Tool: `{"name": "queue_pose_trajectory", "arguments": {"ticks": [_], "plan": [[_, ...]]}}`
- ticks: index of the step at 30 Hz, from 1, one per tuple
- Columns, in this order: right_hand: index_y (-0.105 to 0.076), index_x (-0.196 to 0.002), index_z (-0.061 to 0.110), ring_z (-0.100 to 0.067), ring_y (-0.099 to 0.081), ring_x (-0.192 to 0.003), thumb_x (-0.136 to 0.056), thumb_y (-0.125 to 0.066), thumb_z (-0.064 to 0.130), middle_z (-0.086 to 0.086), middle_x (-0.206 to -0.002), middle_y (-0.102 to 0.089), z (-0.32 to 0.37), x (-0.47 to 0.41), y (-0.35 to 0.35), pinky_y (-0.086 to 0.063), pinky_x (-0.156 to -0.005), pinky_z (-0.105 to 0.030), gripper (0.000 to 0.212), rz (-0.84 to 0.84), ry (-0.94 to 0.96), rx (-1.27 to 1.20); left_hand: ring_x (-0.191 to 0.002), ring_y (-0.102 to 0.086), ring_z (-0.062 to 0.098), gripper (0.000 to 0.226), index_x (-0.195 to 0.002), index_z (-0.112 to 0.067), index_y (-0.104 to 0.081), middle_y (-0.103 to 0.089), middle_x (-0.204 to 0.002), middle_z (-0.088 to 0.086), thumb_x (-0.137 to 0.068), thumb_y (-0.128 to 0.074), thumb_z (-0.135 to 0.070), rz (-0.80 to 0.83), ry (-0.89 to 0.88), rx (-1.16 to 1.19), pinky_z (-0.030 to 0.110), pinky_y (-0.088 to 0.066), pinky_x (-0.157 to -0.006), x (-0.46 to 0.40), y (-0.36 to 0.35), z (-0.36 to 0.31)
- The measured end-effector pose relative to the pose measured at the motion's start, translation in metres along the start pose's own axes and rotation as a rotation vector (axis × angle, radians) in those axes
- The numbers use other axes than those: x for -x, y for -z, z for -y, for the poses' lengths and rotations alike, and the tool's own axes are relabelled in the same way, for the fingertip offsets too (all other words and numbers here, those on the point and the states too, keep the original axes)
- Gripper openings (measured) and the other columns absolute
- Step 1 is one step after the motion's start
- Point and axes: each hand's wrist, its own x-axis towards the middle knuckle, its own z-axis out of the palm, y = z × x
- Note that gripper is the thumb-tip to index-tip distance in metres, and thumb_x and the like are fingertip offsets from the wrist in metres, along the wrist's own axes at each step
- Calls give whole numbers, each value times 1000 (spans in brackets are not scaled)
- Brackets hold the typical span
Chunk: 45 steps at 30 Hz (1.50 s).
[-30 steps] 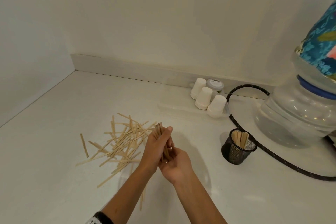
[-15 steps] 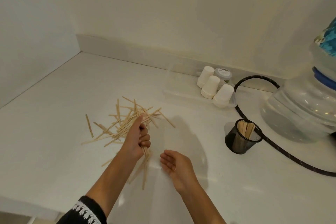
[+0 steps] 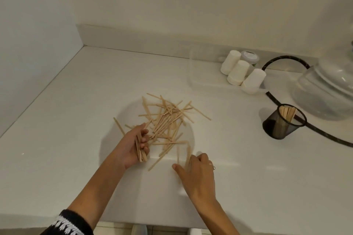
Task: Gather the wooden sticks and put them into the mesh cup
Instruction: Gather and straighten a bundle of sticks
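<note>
Right of both grips: mesh cup (image 3: 284, 124) with few sticks | left hand (image 3: 136, 146) grip holds small bundle (image 3: 140, 149) | right hand (image 3: 196, 172) pinching blurry sticks | big pile (image 3: 168, 120) left on bench (image 3: 76, 120)

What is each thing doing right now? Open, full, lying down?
left hand: grips a bundle of sticks
right hand: fingers on blurred sticks, grip unclear
stick pile: scattered flat on the counter
mesh cup: upright, some sticks inside
paper cups: upside down
black cable: lying curved
</note>
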Motion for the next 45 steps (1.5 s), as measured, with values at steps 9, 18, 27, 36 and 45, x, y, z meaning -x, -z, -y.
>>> {"name": "queue_pose_trajectory", "arguments": {"ticks": [9, 18, 27, 36, 45], "plan": [[-60, -119, 10, -21, -50, -104, -92, -49, 6, -5, -114, -52, 33, 5, -20, -45, -74, -22, 29, -139, 3, 220, -42, -42, 12, 27, -83, -12, -55, -41, -55, 0, -84, -64, -38, 135, 31, -87, 24, -44, -46, 2, 17, 2], [-63, -97, 7, -24, -63, -87, -89, -47, 0, -8, -97, -64, 34, -18, -4, -37, -61, -24, 19, -107, -212, 262, -45, -44, 12, 27, -86, -11, -55, -45, -57, 0, -89, -58, -38, 163, 37, -93, 27, -45, -49, 3, 21, 1], [-57, -54, 5, -16, -43, -48, -77, -64, 8, -8, -52, -48, 18, -35, 26, -35, -51, -24, 24, 140, -256, -244, -50, -51, 15, 31, -85, -8, -58, -53, -65, 4, -79, -63, -38, 168, 62, -36, 27, -50, -52, 3, 14, 4], [-73, -85, -4, -28, -72, -74, -78, -70, -2, -19, -80, -73, 57, -54, 47, -60, -73, -37, 8, 471, -201, -921, -109, -62, 33, 57, -119, -8, -62, -66, -116, 18, -95, -38, -54, 294, 98, -155, 47, -44, -102, 8, -28, 19], [-69, -75, -4, -29, -60, -58, -84, -63, 19, -22, -72, -68, 66, -72, 52, -49, -58, -28, 25, 63, 60, -417, -60, -54, 19, 48, -96, -5, -64, -58, -72, 7, -92, -48, -50, 156, 125, -7, 32, -49, -61, 2, -42, 17]]}}
